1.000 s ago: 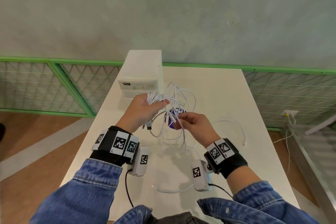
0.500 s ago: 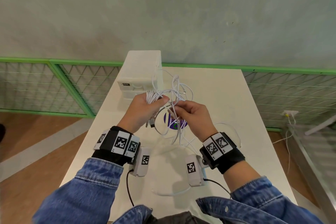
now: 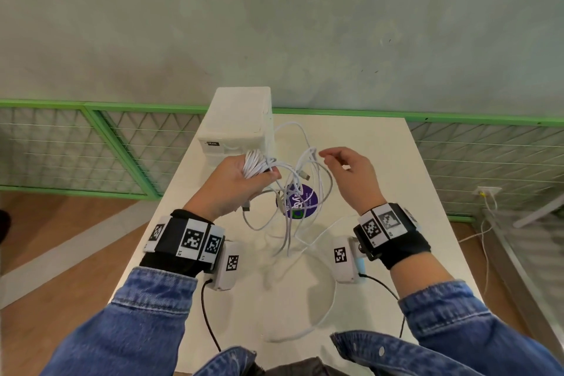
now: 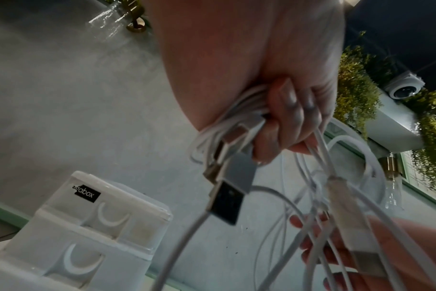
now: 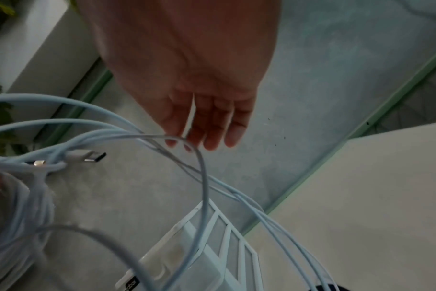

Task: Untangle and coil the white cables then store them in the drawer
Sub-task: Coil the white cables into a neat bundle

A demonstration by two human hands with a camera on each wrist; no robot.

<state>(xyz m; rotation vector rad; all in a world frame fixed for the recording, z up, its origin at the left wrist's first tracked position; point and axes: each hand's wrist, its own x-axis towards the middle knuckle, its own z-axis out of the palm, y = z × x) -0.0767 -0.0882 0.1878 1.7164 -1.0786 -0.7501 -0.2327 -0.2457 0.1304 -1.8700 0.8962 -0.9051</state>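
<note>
Overhead, white cables (image 3: 293, 192) near drawer (image 3: 236, 128).

Smooth white plastic-sheathed cables (image 3: 293, 180), their plugs (image 4: 227, 198) cased in dull silvery metal, hang above a matt cream table (image 3: 396, 162). The drawer box (image 3: 238, 122) beside them is translucent white plastic, faintly glossy (its black label reads matt). A glossy purple sticker (image 3: 305, 201) lies on the tabletop. Sleeves (image 3: 137, 330) are blue denim; the wall (image 3: 274, 24) looks like rough grey plaster, the floor (image 3: 61, 253) wood.
</note>
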